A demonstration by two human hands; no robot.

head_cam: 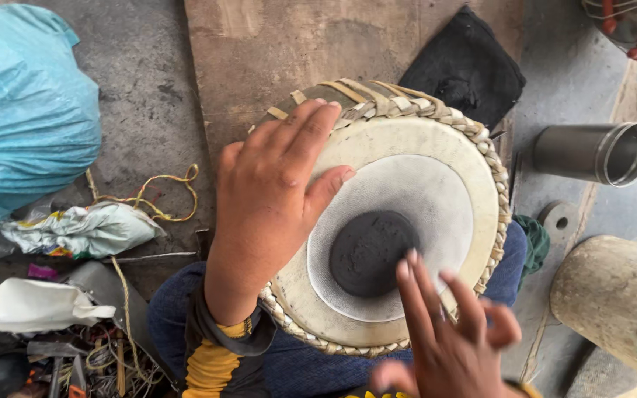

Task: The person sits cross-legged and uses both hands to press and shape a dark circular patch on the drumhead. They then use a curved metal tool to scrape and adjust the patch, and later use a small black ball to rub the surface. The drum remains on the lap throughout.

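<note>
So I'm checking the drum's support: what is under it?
The drum rests on a blue-trousered lap; a wooden board shows beyond. The drum's underside is hidden.

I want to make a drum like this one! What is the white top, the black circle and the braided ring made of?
The white top looks like stretched animal skin: pale, matte and smooth. The black circle seems a dried paste patch, dull and grainy. The braided ring looks like woven hide strips, tan and flat. The left hand rests on the drum's edge; the right hand hovers near the circle.
</note>
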